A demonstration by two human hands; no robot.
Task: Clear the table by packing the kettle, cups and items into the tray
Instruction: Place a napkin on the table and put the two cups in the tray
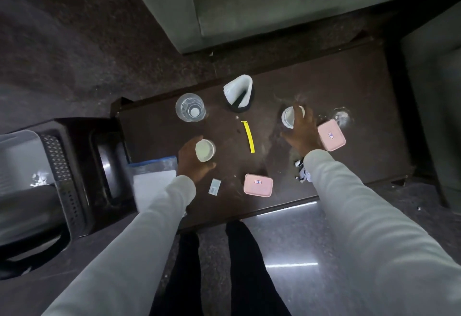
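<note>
Already clamped: left hand [192, 163] round near white cup [205, 150]; right hand [300, 131] round far white cup [289, 116]; dark slotted plastic tray [62, 166] leftward, nearer left.

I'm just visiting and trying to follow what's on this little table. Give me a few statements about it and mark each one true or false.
1. Each hand grips a small white cup: the left hand on the near cup, the right hand on the far cup. True.
2. The yellow stick lies between the two hands. True.
3. Only one pink box is on the table. False: there are two, one near the front edge and one beside the right hand.
4. The clear glass lies tipped on its side. False: it stands upright.
5. The napkin holder is empty. False: white napkins fill it.
</note>
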